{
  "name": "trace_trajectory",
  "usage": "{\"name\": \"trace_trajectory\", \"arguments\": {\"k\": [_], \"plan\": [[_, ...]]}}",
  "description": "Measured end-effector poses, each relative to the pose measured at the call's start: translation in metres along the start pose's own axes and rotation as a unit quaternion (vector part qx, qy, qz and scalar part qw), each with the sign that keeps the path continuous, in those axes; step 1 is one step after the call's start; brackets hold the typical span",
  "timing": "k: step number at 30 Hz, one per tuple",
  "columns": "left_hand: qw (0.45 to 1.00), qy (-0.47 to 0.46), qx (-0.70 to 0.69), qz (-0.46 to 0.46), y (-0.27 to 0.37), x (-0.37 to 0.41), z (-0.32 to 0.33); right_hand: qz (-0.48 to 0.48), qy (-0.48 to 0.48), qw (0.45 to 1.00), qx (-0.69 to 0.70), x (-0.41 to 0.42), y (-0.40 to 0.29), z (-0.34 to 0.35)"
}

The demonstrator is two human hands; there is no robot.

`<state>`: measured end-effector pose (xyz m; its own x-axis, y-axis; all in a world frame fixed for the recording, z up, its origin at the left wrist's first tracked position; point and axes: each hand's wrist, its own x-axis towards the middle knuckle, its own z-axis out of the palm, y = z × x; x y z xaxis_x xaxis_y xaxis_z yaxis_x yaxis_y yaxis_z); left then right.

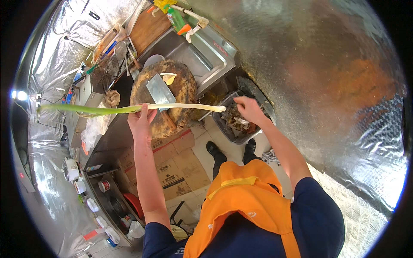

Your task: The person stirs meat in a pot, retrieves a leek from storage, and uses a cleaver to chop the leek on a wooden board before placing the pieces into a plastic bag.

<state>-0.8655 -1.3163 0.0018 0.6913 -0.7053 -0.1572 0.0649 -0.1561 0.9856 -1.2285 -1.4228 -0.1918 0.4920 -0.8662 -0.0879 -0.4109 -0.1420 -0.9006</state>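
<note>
A long green onion [180,105] lies level across the view, its green leaves to the left and its white end to the right. My left hand [142,115] grips it around the middle, above the edge of a round wooden chopping block [187,87]. On the block rests a cleaver [161,92] with a wooden handle, beside a short white piece [168,74] and a yellowish piece [170,80] of food. My right hand [251,109] is over a black waste bin [237,139] holding scraps, just right of the onion's white end. Its fingers are curled; whether they hold anything is unclear.
Beyond the block is a steel sink [180,48] with an orange-handled tap [190,31] and a green bottle [176,19]. Flattened cardboard [174,171] covers part of the tiled floor. Plastic bags [95,129] hang at the left counter, and a metallic wall [316,80] stands to the right.
</note>
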Motion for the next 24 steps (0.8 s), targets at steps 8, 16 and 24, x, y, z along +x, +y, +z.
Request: {"name": "trace_trajectory", "arguments": {"k": [8,16,24], "plan": [[0.999,-0.027,-0.024,0.028,0.017,-0.034,0.021,-0.31,0.078,0.945,-0.065,-0.013,-0.166,-0.04],[0.993,-0.074,-0.053,0.072,0.028,-0.066,0.037,-0.244,0.034,0.962,-0.117,-0.014,-0.189,-0.022],[0.989,-0.075,-0.062,0.114,0.029,-0.071,0.037,-0.178,0.022,0.976,-0.125,-0.013,-0.194,-0.009]]}}
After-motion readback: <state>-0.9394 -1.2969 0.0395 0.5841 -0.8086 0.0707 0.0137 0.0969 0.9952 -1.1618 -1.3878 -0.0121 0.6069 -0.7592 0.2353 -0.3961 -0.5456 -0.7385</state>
